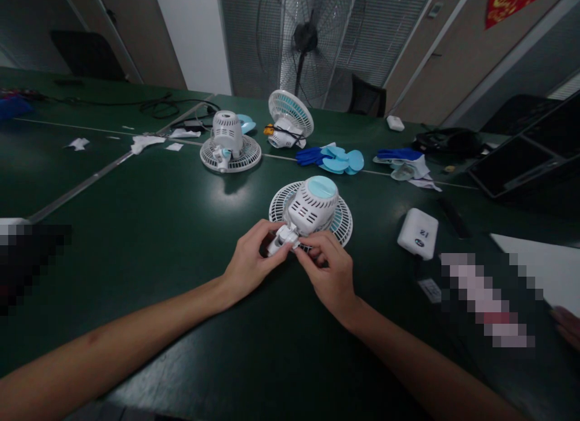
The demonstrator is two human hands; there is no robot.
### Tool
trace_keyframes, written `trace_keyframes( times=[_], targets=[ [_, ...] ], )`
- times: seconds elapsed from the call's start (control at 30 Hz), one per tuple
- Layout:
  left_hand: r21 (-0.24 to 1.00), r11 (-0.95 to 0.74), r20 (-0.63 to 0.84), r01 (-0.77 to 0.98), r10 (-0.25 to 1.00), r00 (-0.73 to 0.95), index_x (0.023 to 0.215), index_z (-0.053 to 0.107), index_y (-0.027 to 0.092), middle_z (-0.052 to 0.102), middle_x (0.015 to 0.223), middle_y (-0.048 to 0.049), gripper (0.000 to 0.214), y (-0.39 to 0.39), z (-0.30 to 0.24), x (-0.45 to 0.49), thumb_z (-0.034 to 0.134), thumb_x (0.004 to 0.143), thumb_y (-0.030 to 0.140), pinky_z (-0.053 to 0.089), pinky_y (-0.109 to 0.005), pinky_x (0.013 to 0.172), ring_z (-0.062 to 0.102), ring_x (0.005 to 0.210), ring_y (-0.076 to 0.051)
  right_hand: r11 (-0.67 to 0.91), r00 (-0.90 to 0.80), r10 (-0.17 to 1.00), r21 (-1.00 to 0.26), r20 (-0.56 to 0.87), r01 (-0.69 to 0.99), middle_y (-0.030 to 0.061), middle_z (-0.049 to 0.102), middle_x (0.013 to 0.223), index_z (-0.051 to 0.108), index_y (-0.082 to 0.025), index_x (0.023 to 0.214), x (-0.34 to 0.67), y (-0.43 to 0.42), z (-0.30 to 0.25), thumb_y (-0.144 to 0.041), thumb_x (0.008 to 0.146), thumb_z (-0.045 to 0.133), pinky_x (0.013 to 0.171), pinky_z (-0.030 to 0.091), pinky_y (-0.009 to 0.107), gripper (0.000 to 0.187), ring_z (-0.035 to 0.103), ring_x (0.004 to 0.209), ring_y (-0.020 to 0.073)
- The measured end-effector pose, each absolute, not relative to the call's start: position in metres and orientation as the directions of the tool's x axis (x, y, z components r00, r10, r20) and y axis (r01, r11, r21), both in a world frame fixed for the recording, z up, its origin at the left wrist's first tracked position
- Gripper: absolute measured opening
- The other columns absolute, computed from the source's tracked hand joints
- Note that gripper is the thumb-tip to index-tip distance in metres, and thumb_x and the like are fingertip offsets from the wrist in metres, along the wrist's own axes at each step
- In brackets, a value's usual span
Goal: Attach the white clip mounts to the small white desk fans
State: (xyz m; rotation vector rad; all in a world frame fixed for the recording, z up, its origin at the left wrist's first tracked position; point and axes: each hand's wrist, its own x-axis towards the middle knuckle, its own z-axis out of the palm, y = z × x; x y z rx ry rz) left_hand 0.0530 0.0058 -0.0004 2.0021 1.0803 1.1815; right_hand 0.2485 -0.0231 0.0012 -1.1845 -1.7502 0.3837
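A small white fan (312, 206) lies grille-down on the dark green table in front of me, its motor housing with a light blue cap pointing up. At its near side juts a white clip-like bracket (286, 235). My left hand (254, 252) grips this bracket between thumb and fingers from the left. From the right, my right hand (327, 267) pinches at the bracket's near edge with its fingers curled; any small part between the fingertips is hidden.
Farther back are a second fan (229, 140) lying grille-down, a third fan (290, 119) tilted up, light blue fan blades (342, 159) and blue gloves (309, 156). A white box (417, 234) stands at right. Another person's hand (566, 324) shows at the right edge.
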Motion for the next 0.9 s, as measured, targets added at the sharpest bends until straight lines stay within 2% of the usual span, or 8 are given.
trace_keyframes(
  times=[0.1, 0.37, 0.47, 0.53, 0.6, 0.7, 0.9],
  targets=[
    [0.786, -0.514, 0.429, 0.344, 0.853, 0.296, 0.125, 0.065, 0.02, 0.066, 0.104, -0.005, 0.028, 0.0059, 0.0018, 0.0524, 0.067, 0.099, 0.031, 0.051, -0.03, 0.075, 0.061, 0.085, -0.016, 0.477, -0.087, 0.849, -0.685, 0.521, 0.551, 0.0014, 0.064, 0.096, 0.068, -0.022, 0.096, 0.2483, -0.0233, 0.0038, -0.019, 0.097, 0.068, 0.064, 0.052, 0.028, 0.003, 0.06, 0.072, 0.0126],
    [0.791, -0.499, 0.4, 0.354, 0.859, 0.32, 0.127, 0.065, 0.021, 0.067, 0.108, -0.0055, 0.031, 0.0042, 0.0034, 0.0527, 0.069, 0.098, 0.03, 0.052, -0.026, 0.07, 0.063, 0.087, -0.017, 0.48, -0.084, 0.838, -0.656, 0.539, 0.582, 0.0033, 0.064, 0.095, 0.07, -0.022, 0.092, 0.2499, -0.0223, 0.0042, -0.018, 0.1, 0.061, 0.074, 0.054, 0.033, 0.012, 0.064, 0.084, 0.0173],
    [0.795, -0.493, 0.401, 0.353, 0.864, 0.304, 0.125, 0.066, 0.02, 0.067, 0.104, -0.0046, 0.03, 0.0047, 0.0022, 0.0538, 0.07, 0.098, 0.031, 0.052, -0.027, 0.071, 0.063, 0.086, -0.016, 0.461, -0.062, 0.849, -0.68, 0.524, 0.569, 0.003, 0.063, 0.097, 0.068, -0.021, 0.098, 0.2487, -0.0239, 0.0038, -0.018, 0.098, 0.063, 0.063, 0.053, 0.029, 0.007, 0.063, 0.076, 0.0147],
    [0.799, -0.494, 0.407, 0.344, 0.864, 0.295, 0.124, 0.067, 0.02, 0.067, 0.103, -0.0046, 0.029, 0.0051, 0.0013, 0.0543, 0.07, 0.098, 0.032, 0.053, -0.028, 0.073, 0.063, 0.086, -0.016, 0.464, -0.051, 0.85, -0.699, 0.525, 0.544, 0.0036, 0.062, 0.104, 0.066, -0.021, 0.108, 0.2479, -0.0258, 0.0028, -0.017, 0.096, 0.065, 0.052, 0.05, 0.026, 0.013, 0.06, 0.067, 0.0113],
    [0.801, -0.497, 0.413, 0.336, 0.863, 0.292, 0.124, 0.067, 0.019, 0.067, 0.103, -0.0048, 0.029, 0.0054, 0.0007, 0.0545, 0.07, 0.098, 0.032, 0.052, -0.029, 0.074, 0.062, 0.086, -0.016, 0.494, -0.073, 0.835, -0.686, 0.545, 0.533, 0.0043, 0.061, 0.108, 0.064, -0.022, 0.112, 0.2475, -0.0273, 0.0012, -0.015, 0.095, 0.064, 0.048, 0.048, 0.024, 0.019, 0.058, 0.064, 0.0096],
    [0.798, -0.499, 0.414, 0.338, 0.861, 0.295, 0.125, 0.066, 0.019, 0.067, 0.104, -0.0052, 0.029, 0.0053, 0.0008, 0.0543, 0.069, 0.099, 0.032, 0.053, -0.03, 0.075, 0.062, 0.086, -0.016, 0.527, -0.116, 0.814, -0.64, 0.569, 0.56, 0.0043, 0.061, 0.107, 0.067, -0.023, 0.107, 0.248, -0.0279, -0.001, -0.011, 0.096, 0.061, 0.053, 0.051, 0.025, 0.017, 0.06, 0.068, 0.011],
    [0.804, -0.493, 0.407, 0.332, 0.864, 0.295, 0.125, 0.066, 0.02, 0.067, 0.104, -0.0055, 0.029, 0.0055, 0.0018, 0.0536, 0.069, 0.099, 0.033, 0.053, -0.031, 0.076, 0.062, 0.086, -0.017, 0.508, -0.082, 0.81, -0.626, 0.58, 0.591, 0.0036, 0.063, 0.107, 0.069, -0.025, 0.105, 0.2495, -0.0252, -0.0015, -0.012, 0.096, 0.063, 0.061, 0.056, 0.028, 0.017, 0.061, 0.074, 0.0133]
  ],
)
